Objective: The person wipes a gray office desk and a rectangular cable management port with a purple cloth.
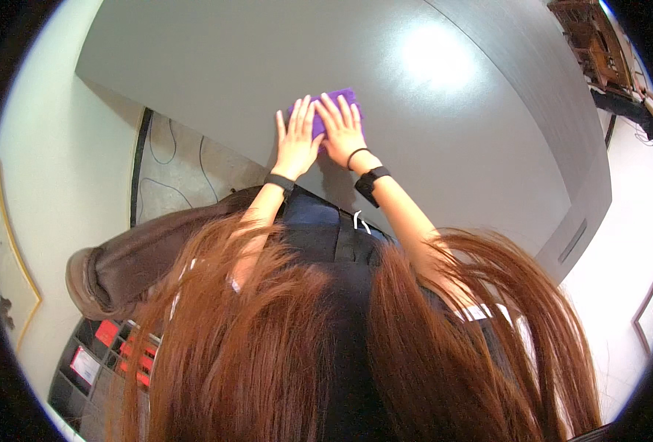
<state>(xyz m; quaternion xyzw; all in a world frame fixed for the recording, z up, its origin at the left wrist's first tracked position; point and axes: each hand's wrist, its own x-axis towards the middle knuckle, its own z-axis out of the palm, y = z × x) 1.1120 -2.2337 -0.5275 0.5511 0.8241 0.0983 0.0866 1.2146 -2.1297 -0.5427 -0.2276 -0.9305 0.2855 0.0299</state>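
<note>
A purple cloth [350, 96] lies folded on the dark grey table top [216, 66], close to its near edge. My left hand [297, 142] rests flat with fingers stretched, its right side over the cloth's left part. Beside it, my right hand [342, 131] presses flat on the cloth, fingers spread and pointing away from me. The thumbs nearly meet over the cloth. Most of the cloth is hidden under the hands. A black band is on my left wrist; a dark watch and a thin black band are on my right.
A brown padded chair or sofa arm [157, 250] stands at my left. Blue cables [205, 166] run over the floor beyond it. Dark shelving with red items [94, 361] is at lower left, a framed picture [9, 272] at far left. Wooden furniture [595, 44] stands at far right.
</note>
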